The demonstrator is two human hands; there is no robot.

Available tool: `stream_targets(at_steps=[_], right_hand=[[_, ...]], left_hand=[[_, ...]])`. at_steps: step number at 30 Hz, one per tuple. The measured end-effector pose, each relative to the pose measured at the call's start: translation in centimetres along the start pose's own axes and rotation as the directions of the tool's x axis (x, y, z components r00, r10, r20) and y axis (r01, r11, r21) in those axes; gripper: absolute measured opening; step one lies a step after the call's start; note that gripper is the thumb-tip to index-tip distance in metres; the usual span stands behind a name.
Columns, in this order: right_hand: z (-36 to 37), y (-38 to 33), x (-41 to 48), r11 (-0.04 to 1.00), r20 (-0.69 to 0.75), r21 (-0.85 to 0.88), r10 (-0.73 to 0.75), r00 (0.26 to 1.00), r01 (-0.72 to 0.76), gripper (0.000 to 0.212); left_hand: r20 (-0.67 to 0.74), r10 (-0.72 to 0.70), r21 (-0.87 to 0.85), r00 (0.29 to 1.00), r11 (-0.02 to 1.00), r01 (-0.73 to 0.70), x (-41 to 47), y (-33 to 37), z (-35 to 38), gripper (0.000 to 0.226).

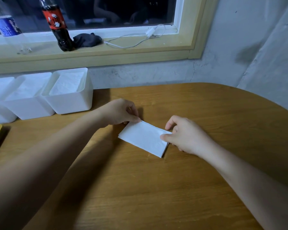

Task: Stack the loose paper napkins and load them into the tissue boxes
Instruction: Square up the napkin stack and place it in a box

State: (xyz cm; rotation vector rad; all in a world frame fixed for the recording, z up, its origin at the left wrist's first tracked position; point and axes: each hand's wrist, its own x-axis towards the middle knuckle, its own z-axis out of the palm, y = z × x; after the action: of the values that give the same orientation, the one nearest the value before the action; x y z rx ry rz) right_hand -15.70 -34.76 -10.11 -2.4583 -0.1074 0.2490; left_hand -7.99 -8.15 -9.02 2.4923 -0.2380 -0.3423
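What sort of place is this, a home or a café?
Likely a modest home or a small eatery's back room. A wooden table stands by a rough plaster wall, white tissue boxes filled with napkins line it, and a cola bottle and charger cable sit on the window sill.

Nothing really readable here tbh. The blue label on the far-left clear bottle (6, 25) and the red one on the cola bottle (56, 19) are just blur.

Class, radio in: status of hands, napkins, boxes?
Left hand, right hand pinch napkin stack ends, on table. Nearest tissue box holds napkins. No obstacle seen.
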Motion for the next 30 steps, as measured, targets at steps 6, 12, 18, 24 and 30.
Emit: stream_targets(at_steps=[6, 12, 18, 24, 30], right_hand=[[-0.4, -0.5, 0.0, 0.981, -0.03, -0.162, -0.11, 0.994, 0.104, 0.033], [-0.8, -2.0, 1.3, 0.964, 0.132, -0.236, -0.096, 0.987, 0.125, 0.034], [-0.9, -3.4, 2.0, 0.956, 0.207, -0.262, -0.079, 0.975, 0.133, 0.03], [-1.2, -4.4, 2.8, 0.974, 0.292, -0.17, -0.095, 0.952, 0.15, 0.035], [-2.4, -7.1, 4.3, 0.981, 0.287, 0.04, -0.195, 0.938, 0.192, 0.009]], left_hand=[[0.181, 0.046, 0.044, 0.982, 0.998, -0.055, -0.4, 0.4, -1.3, 0.028], [0.247, 0.061, 0.194, 0.967, 0.975, -0.111, 0.2, 2.2, -1.2, 0.026], [0.317, 0.052, 0.216, 0.947, 0.968, -0.126, -0.4, 2.8, -1.6, 0.032], [0.33, 0.096, 0.147, 0.939, 0.977, -0.151, -2.2, 1.9, -3.3, 0.015], [0.18, 0.127, 0.039, 0.975, 0.99, -0.136, -5.3, -0.6, -7.5, 0.003]])
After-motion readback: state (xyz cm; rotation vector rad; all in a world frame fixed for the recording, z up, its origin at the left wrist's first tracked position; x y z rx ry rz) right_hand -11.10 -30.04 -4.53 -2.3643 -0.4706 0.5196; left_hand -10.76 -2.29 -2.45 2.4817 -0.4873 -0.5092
